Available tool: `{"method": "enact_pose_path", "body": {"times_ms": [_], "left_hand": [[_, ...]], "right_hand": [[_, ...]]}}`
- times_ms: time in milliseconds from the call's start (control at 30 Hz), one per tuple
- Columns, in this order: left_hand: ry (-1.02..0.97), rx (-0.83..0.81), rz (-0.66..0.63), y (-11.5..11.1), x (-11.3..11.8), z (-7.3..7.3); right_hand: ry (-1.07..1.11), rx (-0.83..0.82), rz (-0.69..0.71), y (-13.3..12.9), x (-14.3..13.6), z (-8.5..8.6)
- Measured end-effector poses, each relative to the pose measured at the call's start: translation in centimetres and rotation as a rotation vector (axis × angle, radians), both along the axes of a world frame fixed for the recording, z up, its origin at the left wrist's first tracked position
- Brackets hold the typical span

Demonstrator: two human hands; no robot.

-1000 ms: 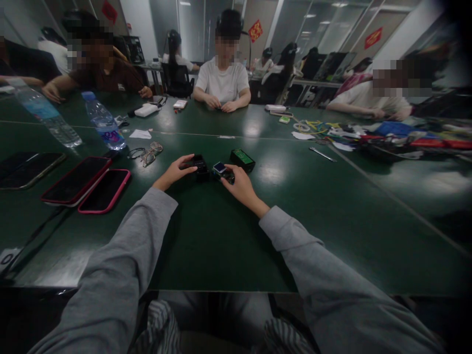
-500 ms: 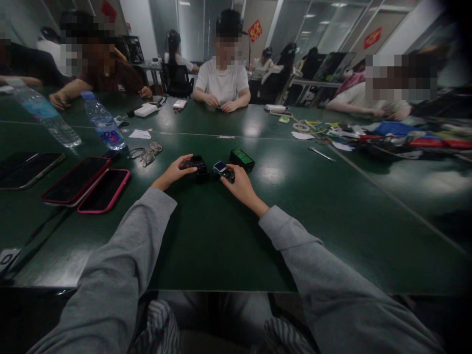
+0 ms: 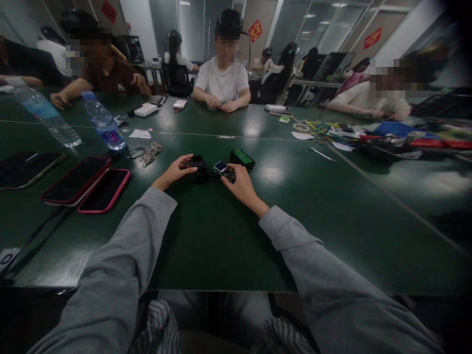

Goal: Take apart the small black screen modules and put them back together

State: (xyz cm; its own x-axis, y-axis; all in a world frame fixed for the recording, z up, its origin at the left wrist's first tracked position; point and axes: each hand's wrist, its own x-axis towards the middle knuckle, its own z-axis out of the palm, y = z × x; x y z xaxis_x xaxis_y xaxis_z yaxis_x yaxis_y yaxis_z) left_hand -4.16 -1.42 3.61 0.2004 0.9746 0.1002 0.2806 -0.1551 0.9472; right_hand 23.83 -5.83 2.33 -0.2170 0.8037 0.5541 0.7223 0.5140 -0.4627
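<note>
My left hand [image 3: 177, 171] is closed on the left side of a black open case [image 3: 200, 168] that rests on the dark green table [image 3: 221, 236]. In my right hand [image 3: 241, 186] is a small circuit board with a screen [image 3: 221, 167], gripped between thumb and fingers just right of the case. Part of the board is hidden under my fingers. Right behind that hand lies a black box with a green circuit-patterned top [image 3: 242, 158]; whether my fingers touch it I cannot tell.
Phones [image 3: 104, 191], two water bottles [image 3: 104, 123] and eyeglasses [image 3: 150, 154] lie or stand to the left. A metal wrench-like tool [image 3: 322, 154] and a heap of cables [image 3: 368, 135] are on the right. A person [image 3: 222, 81] sits opposite, others at both sides.
Both hands, the case and the board stay practically where they were. At the far left a co-worker's hand has risen slightly.
</note>
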Motion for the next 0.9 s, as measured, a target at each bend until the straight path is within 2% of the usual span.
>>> {"method": "enact_pose_path", "body": {"times_ms": [133, 333, 433, 567, 667, 733, 800, 900], "left_hand": [[0.012, 0.002, -0.013, -0.1, 0.0, 0.1], [0.022, -0.005, -0.009, -0.2, 0.1, 0.3], [0.007, -0.010, -0.013, -0.2, 0.1, 0.3], [-0.006, -0.008, -0.017, -0.2, 0.1, 0.2], [-0.012, -0.023, -0.016, 0.0, 0.0, 0.1], [-0.003, -0.021, -0.013, 0.1, -0.1, -0.1], [0.004, -0.013, -0.016, 0.2, -0.2, -0.2], [0.004, -0.009, -0.024, 0.3, -0.3, -0.3]], "right_hand": [[-0.088, 0.027, 0.002, -0.2, -0.1, 0.1], [-0.019, -0.081, 0.015, -0.8, -0.3, 0.0], [0.012, -0.135, 0.047, -2.7, -0.1, 0.8], [0.003, -0.250, 0.194, -7.4, 1.4, 2.4], [-0.011, -0.341, 0.282, -11.7, 4.0, 3.2], [-0.021, -0.386, 0.268, -14.5, 6.8, 3.2], [-0.028, -0.410, 0.179, -16.8, 10.6, 2.7], [-0.041, -0.387, -0.105, -19.0, 18.7, 1.7]]}}
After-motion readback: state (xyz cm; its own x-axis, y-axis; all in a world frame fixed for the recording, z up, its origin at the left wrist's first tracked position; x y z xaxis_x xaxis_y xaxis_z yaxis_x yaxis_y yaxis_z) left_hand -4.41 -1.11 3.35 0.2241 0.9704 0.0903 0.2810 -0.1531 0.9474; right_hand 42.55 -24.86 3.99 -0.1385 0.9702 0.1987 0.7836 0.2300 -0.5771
